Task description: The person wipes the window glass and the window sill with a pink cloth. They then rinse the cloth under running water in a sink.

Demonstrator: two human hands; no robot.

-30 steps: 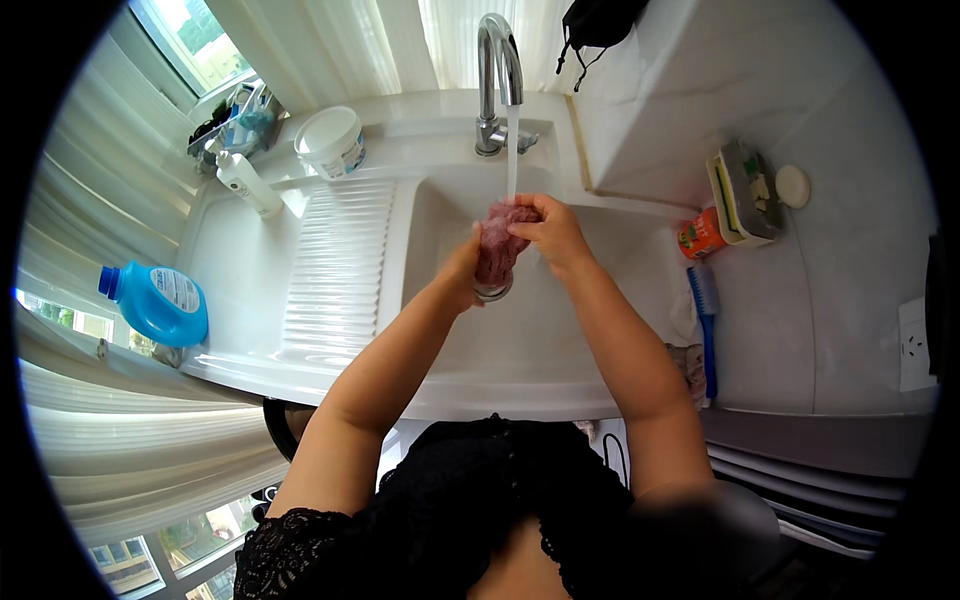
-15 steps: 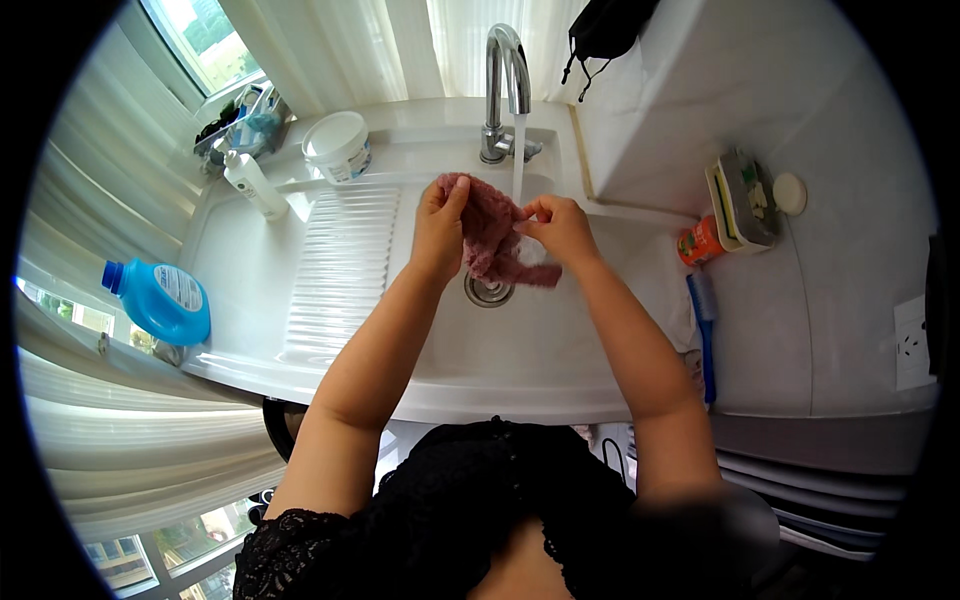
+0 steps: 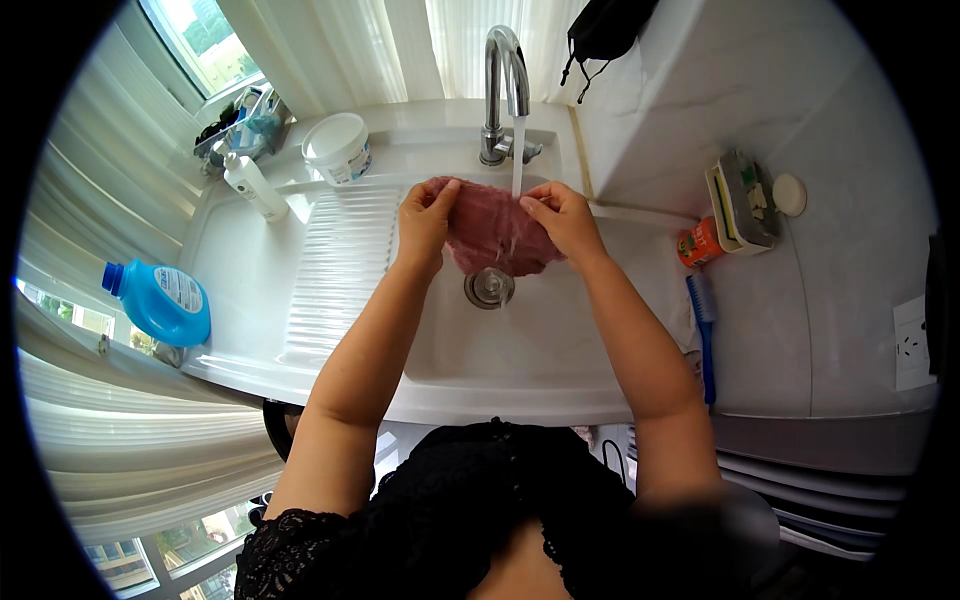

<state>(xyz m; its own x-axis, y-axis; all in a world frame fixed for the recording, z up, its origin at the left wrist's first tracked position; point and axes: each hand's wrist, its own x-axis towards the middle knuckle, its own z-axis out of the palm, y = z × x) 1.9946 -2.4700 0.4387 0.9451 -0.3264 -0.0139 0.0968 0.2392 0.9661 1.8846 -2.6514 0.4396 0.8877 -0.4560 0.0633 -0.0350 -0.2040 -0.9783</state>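
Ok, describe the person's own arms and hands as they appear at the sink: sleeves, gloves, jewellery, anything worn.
Both forearms are bare from the elbows down. The left hand and right hand wear no gloves, and no rings, watch or bracelets can be made out. The only clothing visible is a black garment with lace trim at the left upper arm.

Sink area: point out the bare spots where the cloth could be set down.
Free: the ribbed drainboard between the white pump bottle and the basin; the basin floor below the drain. Crowded: under the faucet, where both hands spread the pink cloth.
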